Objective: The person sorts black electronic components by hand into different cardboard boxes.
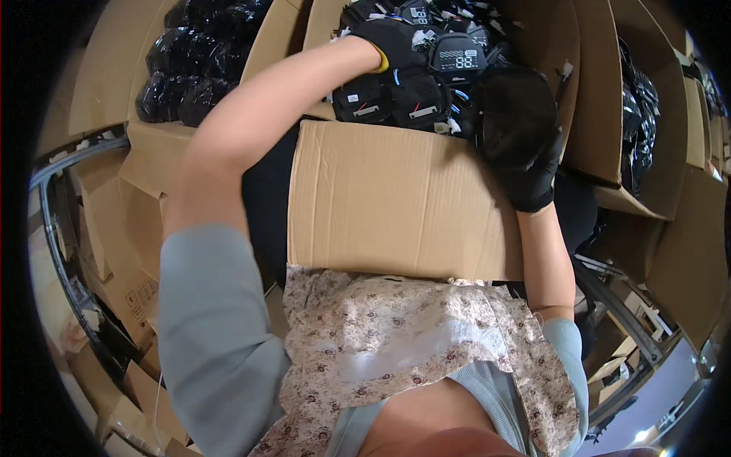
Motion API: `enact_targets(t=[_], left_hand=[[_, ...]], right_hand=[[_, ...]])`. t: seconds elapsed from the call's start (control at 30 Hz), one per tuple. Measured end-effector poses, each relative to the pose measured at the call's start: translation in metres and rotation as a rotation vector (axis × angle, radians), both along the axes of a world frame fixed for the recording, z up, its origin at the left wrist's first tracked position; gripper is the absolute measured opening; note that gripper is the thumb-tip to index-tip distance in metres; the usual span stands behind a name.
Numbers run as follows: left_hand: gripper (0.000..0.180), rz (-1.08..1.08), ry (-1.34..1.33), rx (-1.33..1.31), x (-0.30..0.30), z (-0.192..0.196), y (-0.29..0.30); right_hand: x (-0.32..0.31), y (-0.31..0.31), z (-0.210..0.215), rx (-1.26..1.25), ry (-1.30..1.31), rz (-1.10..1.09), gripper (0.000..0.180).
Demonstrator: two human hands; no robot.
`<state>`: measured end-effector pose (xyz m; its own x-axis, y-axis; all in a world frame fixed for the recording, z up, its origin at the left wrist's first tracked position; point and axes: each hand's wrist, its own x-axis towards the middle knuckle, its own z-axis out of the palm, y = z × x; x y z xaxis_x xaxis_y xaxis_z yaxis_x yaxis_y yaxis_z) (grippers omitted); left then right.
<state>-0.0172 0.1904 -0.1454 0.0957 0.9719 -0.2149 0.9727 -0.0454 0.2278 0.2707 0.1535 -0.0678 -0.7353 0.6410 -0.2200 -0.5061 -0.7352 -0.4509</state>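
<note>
My left hand, in a black glove with a yellow cuff, reaches into an open cardboard box over a pile of black digital display units. Its fingers merge with the dark units, so their grip is hidden. My right hand, also black-gloved, is closed around a glossy black rounded display unit at the box's right side. Two units lie back side up nearby, with white connectors and short blue wires among them. The box's near flap folds down toward my lap.
To the left, another cardboard box holds several black plastic-wrapped bundles. More wrapped bundles sit in a box on the right. Metal frames stand at both sides, with cardboard pieces at the left.
</note>
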Motion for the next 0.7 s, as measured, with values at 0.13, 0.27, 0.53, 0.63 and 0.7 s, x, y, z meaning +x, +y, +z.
enact_targets(t=[0.13, 0.27, 0.53, 0.63, 0.7], left_hand=[[0.052, -0.049, -0.017, 0.094, 0.055, 0.018, -0.015], [0.052, -0.101, 0.051, 0.181, 0.056, 0.005, -0.011], [0.051, -0.027, -1.015, -0.049, 0.083, -0.051, -0.017], [0.06, -0.377, -1.165, -0.14, 0.037, -0.078, -0.02], [0.062, -0.417, -0.828, -0.116, 0.048, -0.052, 0.01]], right_hand=[[0.019, 0.013, -0.012, 0.203, -0.175, -0.135, 0.078], [0.013, 0.028, -0.004, 0.148, 0.043, -0.17, 0.076], [0.012, 0.03, 0.044, 0.552, -0.219, -0.353, 0.07], [0.008, 0.018, 0.02, 0.345, 0.167, -0.158, 0.072], [0.024, 0.025, 0.007, 0.302, 0.257, -0.088, 0.069]])
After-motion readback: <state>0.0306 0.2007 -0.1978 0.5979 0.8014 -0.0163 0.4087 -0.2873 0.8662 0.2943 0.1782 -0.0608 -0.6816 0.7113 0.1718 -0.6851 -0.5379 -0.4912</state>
